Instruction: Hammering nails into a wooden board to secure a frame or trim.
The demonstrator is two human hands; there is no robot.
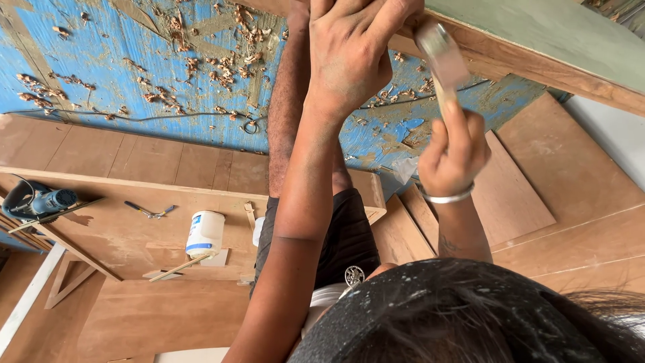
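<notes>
Head view, from the left: a blue power tool [37, 200] sits at the left end of the plywood worktop [121, 232], then a pair of pliers [149, 212], then a white tub with a blue band [205, 233] with a thin stick [178, 268] lying just in front of it. Beyond the worktop's far edge the blue floor [101, 74] is strewn with wood shavings [175, 101].

Your left hand [353, 54] is raised to the top of the picture on a long, nearly straight forearm. Its fingers curl shut around something at the wooden frame edge [510, 60]; what they grip is hidden by the hand itself, so I cannot tell what it is.

To the right, your right hand [453, 151], with a metal bangle at the wrist, is fisted around the handle of a brush [443, 60]. The brush points up and away from you, its pale head touching the frame edge just beside your left fingers [396, 17].

For a clean pass, I would keep the bristles flat to the wood, draw along the edge rather than across it, and hold the left hand steady and clear of the wet line. The right wrist looks cocked back; easing it straighter should give you an evener stroke.

Stacked plywood sheets [524, 195] lie at the far right.
</notes>
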